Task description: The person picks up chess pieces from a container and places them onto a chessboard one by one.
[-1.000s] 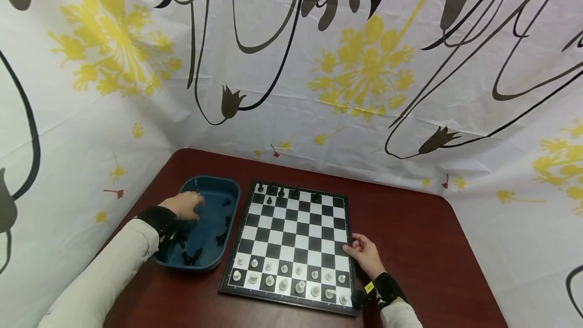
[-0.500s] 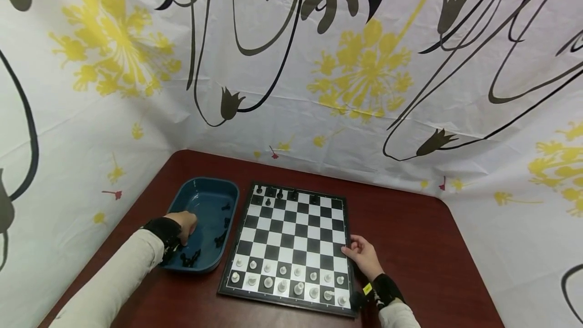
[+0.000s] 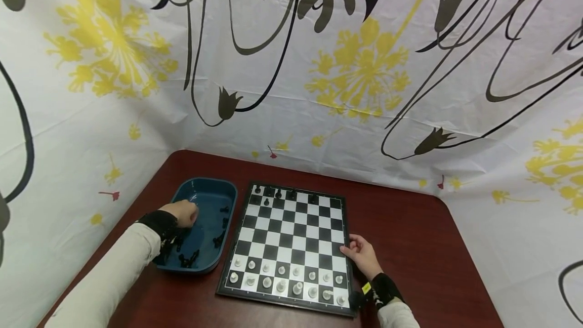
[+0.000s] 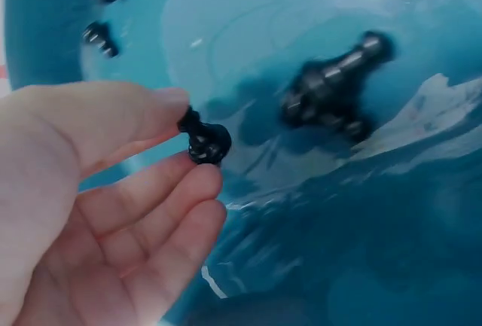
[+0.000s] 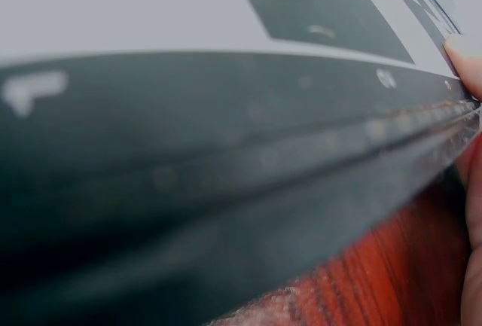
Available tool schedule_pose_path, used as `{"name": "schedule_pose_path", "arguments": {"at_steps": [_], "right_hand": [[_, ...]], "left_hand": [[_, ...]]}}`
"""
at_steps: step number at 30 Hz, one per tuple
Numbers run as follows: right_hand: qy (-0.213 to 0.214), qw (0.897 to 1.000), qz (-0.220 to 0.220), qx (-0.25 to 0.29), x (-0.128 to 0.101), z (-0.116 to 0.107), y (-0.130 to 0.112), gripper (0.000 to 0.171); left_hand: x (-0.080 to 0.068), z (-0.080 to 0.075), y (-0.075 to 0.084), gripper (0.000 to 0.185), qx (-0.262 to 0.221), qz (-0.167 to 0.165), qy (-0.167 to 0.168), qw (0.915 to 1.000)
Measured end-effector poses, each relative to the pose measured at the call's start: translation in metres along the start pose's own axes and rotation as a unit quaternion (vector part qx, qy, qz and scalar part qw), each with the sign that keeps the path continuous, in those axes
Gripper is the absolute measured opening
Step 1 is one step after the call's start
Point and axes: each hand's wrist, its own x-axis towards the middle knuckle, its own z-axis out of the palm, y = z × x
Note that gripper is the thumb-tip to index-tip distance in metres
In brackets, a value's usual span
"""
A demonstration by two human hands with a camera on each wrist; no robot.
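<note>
My left hand point(image 3: 183, 213) hovers over the blue tray point(image 3: 227, 192) left of the chessboard point(image 3: 287, 244). In the left wrist view its thumb and fingers point(image 4: 151, 190) pinch a small black chess piece point(image 4: 203, 141), a pawn by its shape. More black pieces point(image 4: 331, 89) lie loose on the tray floor. My right hand point(image 3: 360, 253) rests on the board's right edge, a fingertip point(image 5: 465, 59) touching the rim. White pieces point(image 3: 282, 280) fill the two near rows. A few black pieces point(image 3: 273, 194) stand on the far rows.
The board and tray sit on a dark red table point(image 3: 410, 247) with a rounded far right corner. A white sheet with yellow and black flowers point(image 3: 364, 65) closes in the back and both sides.
My left hand dipped to the near part of the tray, then came up a little toward the tray's middle with a black piece. The right hand stayed on the board's edge.
</note>
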Motion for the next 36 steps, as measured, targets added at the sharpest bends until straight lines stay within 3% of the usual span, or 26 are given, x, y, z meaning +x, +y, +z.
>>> {"name": "schedule_pose_path", "arguments": {"at_steps": [8, 13, 21, 26, 36], "right_hand": [[0.003, 1.0, 0.0, -0.003, 0.003, -0.001, 0.007, 0.048], [0.012, 1.0, 0.004, -0.003, 0.002, 0.0, 0.009, 0.046], [0.016, 1.0, 0.005, 0.008, 0.001, -0.001, 0.007, 0.046], [0.016, 1.0, 0.005, 0.009, 0.001, -0.001, 0.006, 0.046], [0.012, 1.0, 0.005, 0.018, 0.002, 0.0, 0.003, 0.045]], "left_hand": [[0.02, -0.031, 0.004, 0.016, 0.011, 0.046, 0.042, 0.998], [0.032, -0.05, 0.009, 0.011, -0.009, 0.045, 0.069, 0.9966], [0.05, -0.076, 0.035, 0.007, 0.011, 0.067, 0.098, 0.9929], [0.07, -0.078, 0.053, 0.008, 0.022, 0.079, 0.1, 0.9916], [0.117, -0.058, 0.099, 0.007, 0.053, 0.092, 0.068, 0.992]]}}
